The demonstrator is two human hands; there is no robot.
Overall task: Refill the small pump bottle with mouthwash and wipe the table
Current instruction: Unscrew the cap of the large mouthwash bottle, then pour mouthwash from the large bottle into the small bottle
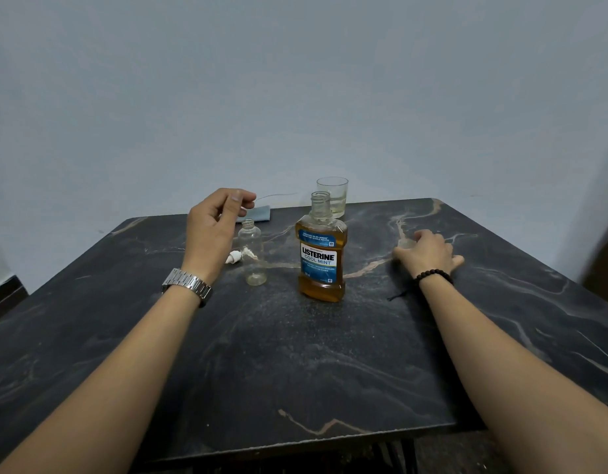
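Note:
The small clear pump bottle stands empty and uncapped, left of centre on the dark marble table. Its white pump head lies on the table just left of it. The amber mouthwash bottle stands open beside it, to the right. My left hand hovers above and left of the small bottle, fingers loosely curled, holding nothing that I can make out. My right hand rests on the table right of the mouthwash, fingers curled over a small pale thing that looks like the mouthwash cap.
A clear drinking glass with a little liquid stands at the table's back edge, behind the mouthwash. A folded blue-grey cloth lies at the back, partly behind my left hand. A pale wall rises right behind the table.

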